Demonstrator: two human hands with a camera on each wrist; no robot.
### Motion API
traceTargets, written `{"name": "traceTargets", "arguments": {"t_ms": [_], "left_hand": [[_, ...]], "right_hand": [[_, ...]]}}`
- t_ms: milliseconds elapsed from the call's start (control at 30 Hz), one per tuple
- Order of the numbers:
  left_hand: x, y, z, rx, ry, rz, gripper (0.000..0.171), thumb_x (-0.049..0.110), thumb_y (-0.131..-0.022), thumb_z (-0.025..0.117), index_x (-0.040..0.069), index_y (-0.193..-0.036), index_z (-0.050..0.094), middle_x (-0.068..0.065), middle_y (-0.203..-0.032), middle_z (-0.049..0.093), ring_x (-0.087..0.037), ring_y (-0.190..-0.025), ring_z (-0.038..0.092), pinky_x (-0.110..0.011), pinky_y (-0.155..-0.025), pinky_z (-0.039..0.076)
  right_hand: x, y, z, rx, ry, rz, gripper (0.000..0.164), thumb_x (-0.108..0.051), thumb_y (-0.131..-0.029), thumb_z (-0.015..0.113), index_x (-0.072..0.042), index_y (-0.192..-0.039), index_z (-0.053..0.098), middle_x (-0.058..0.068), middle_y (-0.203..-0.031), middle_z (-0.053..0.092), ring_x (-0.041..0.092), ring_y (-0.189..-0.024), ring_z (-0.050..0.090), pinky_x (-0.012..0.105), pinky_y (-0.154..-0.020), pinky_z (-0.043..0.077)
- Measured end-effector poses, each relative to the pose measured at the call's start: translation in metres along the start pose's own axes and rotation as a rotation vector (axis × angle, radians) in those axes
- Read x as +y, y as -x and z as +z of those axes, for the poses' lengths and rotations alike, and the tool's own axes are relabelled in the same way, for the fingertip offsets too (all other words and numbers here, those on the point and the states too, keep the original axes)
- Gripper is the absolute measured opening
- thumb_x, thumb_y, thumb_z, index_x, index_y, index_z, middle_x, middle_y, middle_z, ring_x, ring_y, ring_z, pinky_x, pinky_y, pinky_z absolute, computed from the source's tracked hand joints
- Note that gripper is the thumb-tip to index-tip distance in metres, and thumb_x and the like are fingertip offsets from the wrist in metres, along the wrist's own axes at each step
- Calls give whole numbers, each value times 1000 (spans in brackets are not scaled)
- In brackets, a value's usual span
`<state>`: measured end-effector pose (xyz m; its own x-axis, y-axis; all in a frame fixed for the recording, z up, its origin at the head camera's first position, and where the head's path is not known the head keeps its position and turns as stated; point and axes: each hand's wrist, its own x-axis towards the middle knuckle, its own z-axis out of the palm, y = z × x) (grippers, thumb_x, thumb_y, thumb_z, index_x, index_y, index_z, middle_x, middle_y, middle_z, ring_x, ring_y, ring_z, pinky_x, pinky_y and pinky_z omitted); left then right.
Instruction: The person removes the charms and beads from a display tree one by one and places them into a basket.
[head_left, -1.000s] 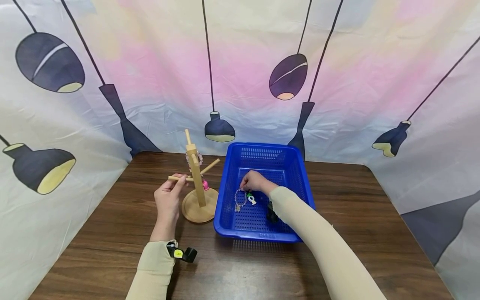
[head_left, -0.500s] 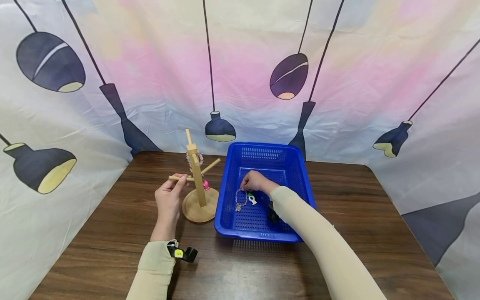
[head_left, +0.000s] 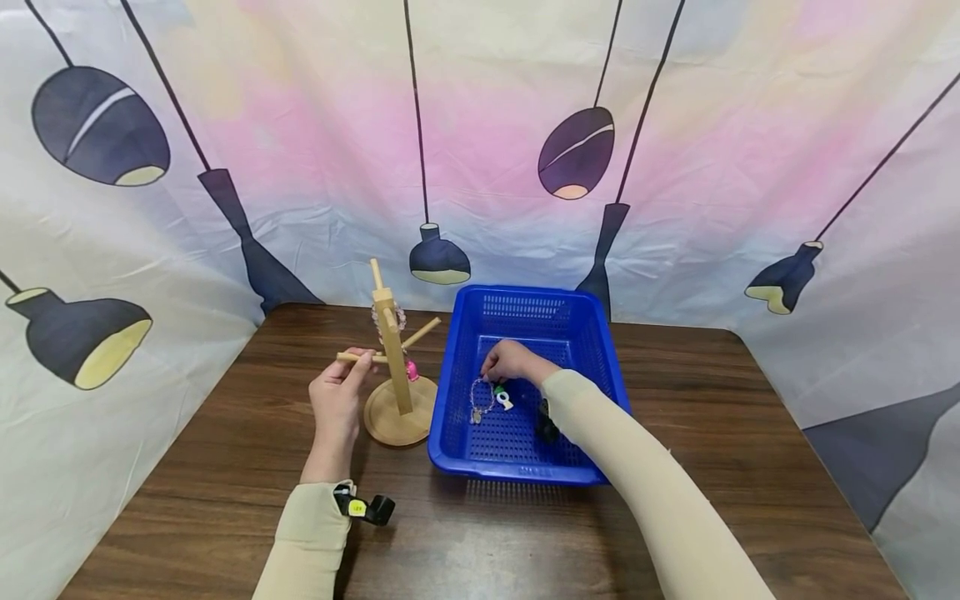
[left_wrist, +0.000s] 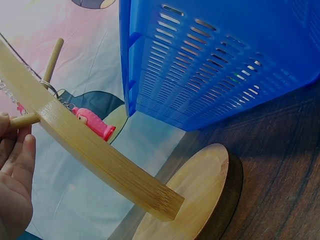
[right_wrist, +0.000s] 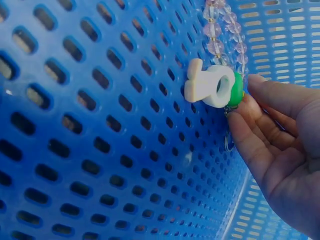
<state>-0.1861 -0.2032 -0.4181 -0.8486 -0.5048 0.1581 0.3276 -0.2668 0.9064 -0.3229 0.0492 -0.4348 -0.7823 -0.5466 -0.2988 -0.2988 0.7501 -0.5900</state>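
Observation:
At left, my left hand [head_left: 339, 390] pinches a peg [left_wrist: 22, 121] of the wooden jewelry stand [head_left: 396, 367] between thumb and fingers. A beaded bracelet [head_left: 400, 317] and a keychain with a pink figure [left_wrist: 94, 123] hang on the stand. Inside the blue basket [head_left: 517, 473], my right hand [head_left: 513, 362] reaches down with curled fingers. Its thumb and fingertips close around the green end of a white and green keychain [right_wrist: 217, 87], whose metal ring hangs beside them. A pale pink beaded bracelet [head_left: 480, 398] lies right by the fingertips, on the basket's floor.
The basket stands just right of the stand's round base [head_left: 390, 425], on a dark wooden table [head_left: 712, 417]. A cloth backdrop [head_left: 495, 100] with printed lamps hangs behind the table. A black camera mount [head_left: 363, 504] sticks out from the left wrist.

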Motion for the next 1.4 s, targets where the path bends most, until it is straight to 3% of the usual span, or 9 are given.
{"name": "traceTargets", "arguments": {"t_ms": [267, 700, 867, 1000, 1233, 1400], "left_hand": [[1, 1, 1, 6, -34, -3, 26, 1, -96, 69, 20, -80, 75, 13, -79, 76, 1, -77, 72, -14, -73, 62], [4, 1, -1, 8, 1, -15, 23, -1, -96, 68, 16, -82, 76, 11, -80, 76, 1, -77, 72, -14, -73, 62], [4, 1, -1, 2, -7, -14, 25, -1, -96, 68, 17, -80, 75, 12, -79, 76, 1, -75, 71, -13, -72, 61], [2, 1, 0, -2, 0, -7, 25, -2, -95, 68, 15, -80, 75, 11, -78, 76, 0, -74, 71, -14, -72, 61], [0, 0, 0, -5, 15, 0, 17, -1, -95, 70, 9, -82, 75, 10, -78, 76, -1, -73, 71, -14, -71, 61], [1, -1, 0, -5, 8, -9, 22, -1, -95, 69, 13, -81, 75, 10, -78, 76, 0, -73, 70, -13, -71, 61]], "right_hand": [[-3, 6, -13, 25, -17, -10, 19, -11, -99, 67, -2, -112, 77, 16, -111, 77, 23, -95, 73, 31, -83, 65], [-11, 19, -37, 85, -91, -14, 23, -19, -101, 66, -4, -116, 75, 14, -111, 75, 28, -102, 70, 37, -88, 63], [-14, 25, -46, 115, -157, -31, 28, -20, -103, 63, -1, -121, 72, 22, -116, 72, 38, -110, 67, 47, -97, 61], [-17, 33, -54, 151, -233, -45, 30, -21, -103, 62, -1, -124, 71, 21, -122, 70, 41, -117, 64, 53, -102, 57], [-23, 44, -66, 204, -322, -88, 32, -23, -103, 64, -3, -126, 69, 17, -123, 70, 42, -122, 62, 51, -102, 58], [-31, 51, -71, 238, -353, -136, 28, -24, -103, 64, -4, -122, 71, 17, -122, 70, 35, -116, 66, 51, -102, 58]]}}
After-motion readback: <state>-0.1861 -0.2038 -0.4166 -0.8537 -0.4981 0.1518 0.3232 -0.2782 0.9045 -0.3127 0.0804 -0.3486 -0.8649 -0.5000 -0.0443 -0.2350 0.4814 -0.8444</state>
